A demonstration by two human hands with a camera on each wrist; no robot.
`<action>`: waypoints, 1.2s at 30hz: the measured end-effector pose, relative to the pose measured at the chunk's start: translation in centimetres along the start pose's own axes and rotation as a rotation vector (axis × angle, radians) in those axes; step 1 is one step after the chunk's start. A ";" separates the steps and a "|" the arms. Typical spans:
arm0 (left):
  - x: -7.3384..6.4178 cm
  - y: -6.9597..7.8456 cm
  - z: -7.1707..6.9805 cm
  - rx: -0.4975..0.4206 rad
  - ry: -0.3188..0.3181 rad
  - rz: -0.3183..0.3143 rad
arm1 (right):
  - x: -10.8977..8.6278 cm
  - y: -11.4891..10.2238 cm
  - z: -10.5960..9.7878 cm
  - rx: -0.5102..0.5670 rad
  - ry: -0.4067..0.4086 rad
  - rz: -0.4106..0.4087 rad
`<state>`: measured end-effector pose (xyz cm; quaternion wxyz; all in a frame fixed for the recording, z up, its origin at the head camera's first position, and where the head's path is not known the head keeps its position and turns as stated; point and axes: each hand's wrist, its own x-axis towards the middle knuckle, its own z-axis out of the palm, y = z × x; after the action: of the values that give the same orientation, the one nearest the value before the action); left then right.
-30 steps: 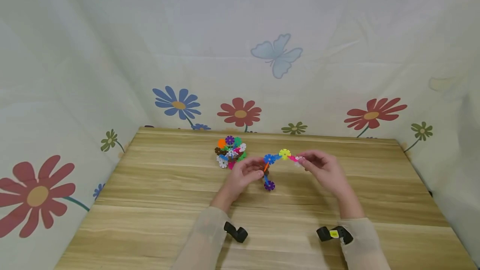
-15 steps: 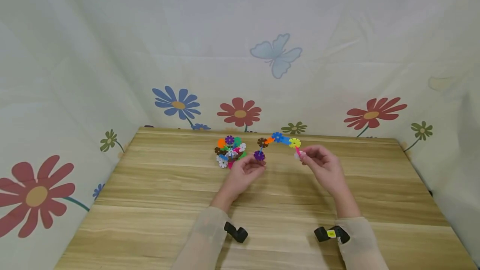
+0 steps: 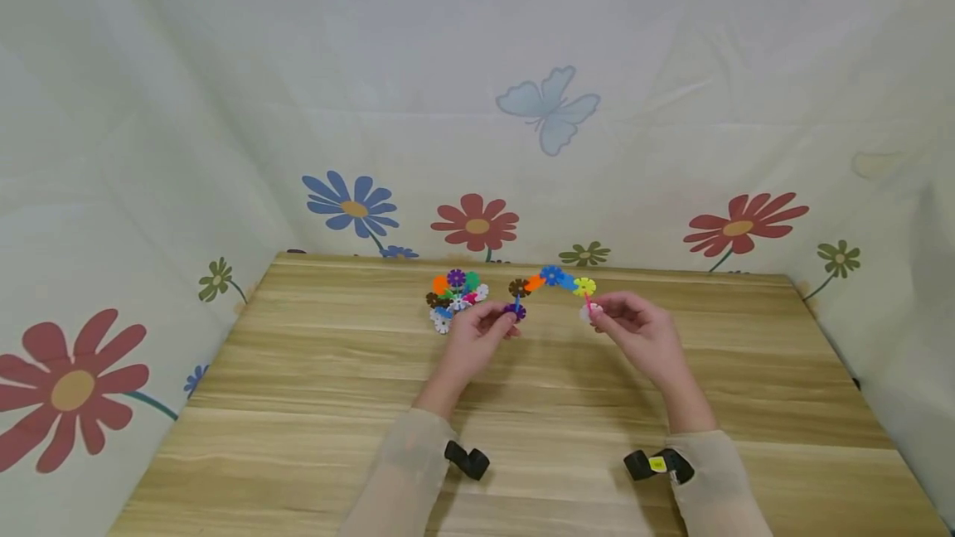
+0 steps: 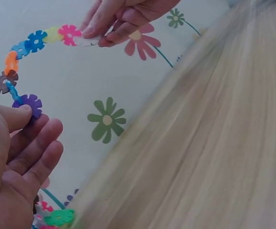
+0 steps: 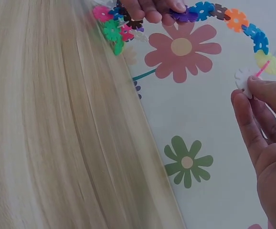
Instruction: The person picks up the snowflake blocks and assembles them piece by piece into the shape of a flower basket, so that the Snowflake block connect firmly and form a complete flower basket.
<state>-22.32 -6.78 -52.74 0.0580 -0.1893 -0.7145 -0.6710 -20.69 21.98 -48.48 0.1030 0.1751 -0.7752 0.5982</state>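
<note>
A chain of notched snowflake discs (image 3: 551,275) arches between the two hands, raised over the table. Its links run from purple through blue, brown, orange, blue and yellow to pink and white. My left hand (image 3: 472,340) pinches the purple disc (image 4: 32,102) at one end between thumb and fingers. At the other end, my right hand (image 3: 647,336) pinches the white disc (image 5: 242,79), which the thumb partly covers. The pink disc (image 4: 69,35) joins that white one to the yellow disc (image 3: 584,287).
A heap of loose, many-coloured snowflake discs (image 3: 457,302) lies on the wooden table (image 3: 358,388), behind the left hand and partly hidden by it. Beyond the table's back edge hangs a pale cloth (image 3: 634,189) printed with flowers and a butterfly.
The chain's purple end has swung up from hanging low, and the chain now arches. My left hand has shifted from the chain's brown and orange part to pinch the purple disc.
</note>
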 end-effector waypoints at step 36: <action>0.3 -1.8 -7.9 0.442 0.057 -0.254 | 0.0 0.7 -0.2 0.097 0.120 0.032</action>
<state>-24.56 -14.48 -53.55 0.0332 -0.0617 -0.8601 -0.5054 -21.00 22.30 -49.04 0.1310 0.1314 -0.7405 0.6459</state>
